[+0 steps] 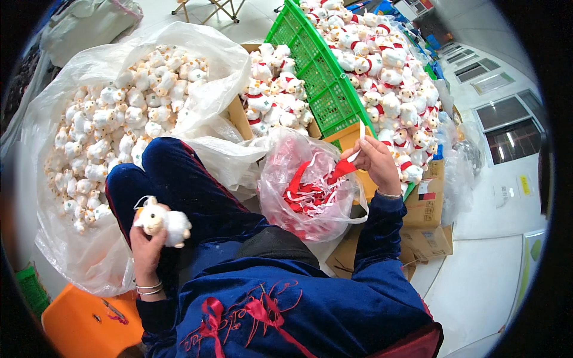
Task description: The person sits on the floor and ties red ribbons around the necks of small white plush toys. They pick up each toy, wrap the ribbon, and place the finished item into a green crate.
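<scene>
At lower left, an orange seat near a green crate; at upper left, a pale bulging sack and thin folding-frame legs; off to the right, brown cartons, clear plastic wrapping and a dark-paned window in a white wall

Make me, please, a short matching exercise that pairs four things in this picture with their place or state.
1. Left hand
2. Right hand
3. Green crate
4. Large clear bag

A. In the picture's upper middle
B. Holding a red-and-white cloth piece
C. Filled with many heaped toys
D. Holding one white plush toy

Pairs: 1-D, 2-B, 3-A, 4-C
</scene>
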`<act>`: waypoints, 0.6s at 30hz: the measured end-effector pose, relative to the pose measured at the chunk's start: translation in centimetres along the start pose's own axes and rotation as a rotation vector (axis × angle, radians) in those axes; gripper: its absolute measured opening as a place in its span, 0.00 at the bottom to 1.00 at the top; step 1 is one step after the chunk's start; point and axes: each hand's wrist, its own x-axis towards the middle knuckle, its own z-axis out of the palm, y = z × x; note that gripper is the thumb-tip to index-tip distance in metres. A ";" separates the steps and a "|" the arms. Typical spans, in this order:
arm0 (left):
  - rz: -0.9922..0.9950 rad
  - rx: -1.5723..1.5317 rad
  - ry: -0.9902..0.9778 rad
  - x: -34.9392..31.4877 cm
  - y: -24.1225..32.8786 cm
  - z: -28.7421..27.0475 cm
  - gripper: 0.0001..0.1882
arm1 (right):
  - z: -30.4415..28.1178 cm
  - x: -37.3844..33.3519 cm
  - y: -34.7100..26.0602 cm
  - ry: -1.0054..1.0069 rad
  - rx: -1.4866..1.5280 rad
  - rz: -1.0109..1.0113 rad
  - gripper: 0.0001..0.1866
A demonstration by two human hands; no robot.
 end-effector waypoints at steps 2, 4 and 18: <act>-0.008 -0.054 -0.136 0.3 2.1 2.2 0.33 | 1.9 0.9 -0.5 -0.140 0.096 -0.030 0.14; -0.059 -0.055 -0.304 0.7 3.5 3.5 0.36 | 4.1 1.2 -1.3 -0.244 0.112 -0.051 0.15; 0.227 -0.046 -0.414 0.9 4.3 5.5 0.33 | 24.5 4.2 -1.3 -0.911 0.180 0.015 0.18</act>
